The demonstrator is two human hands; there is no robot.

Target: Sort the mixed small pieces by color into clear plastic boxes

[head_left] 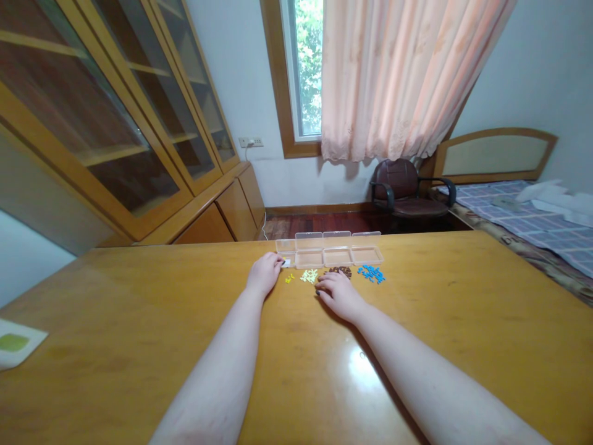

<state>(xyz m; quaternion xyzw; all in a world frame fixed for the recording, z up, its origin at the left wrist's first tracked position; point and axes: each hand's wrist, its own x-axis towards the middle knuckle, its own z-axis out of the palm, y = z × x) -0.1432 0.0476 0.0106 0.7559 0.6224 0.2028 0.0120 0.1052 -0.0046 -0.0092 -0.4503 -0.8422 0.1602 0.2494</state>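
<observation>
My left hand (265, 273) is at the leftmost clear plastic box (290, 254), its fingers closed together over the box's near left side. A speck of yellow shows by the fingertips, but what they hold is too small to make out. My right hand (341, 296) lies low over the table with fingers spread, beside a pile of small brown pieces (343, 271) and partly covering it. Between the hands are a few small yellow pieces (290, 279) and a pile of pale yellow pieces (309, 276). Small blue pieces (372, 274) lie to the right.
More clear boxes with raised lids (337, 240) stand in a row along the far edge of the wooden table (296, 371). A white sheet with a green patch (21, 343) is at the left edge. Beyond are a chair (407, 191), a glass-door cabinet (139, 123) and a bed (532, 210).
</observation>
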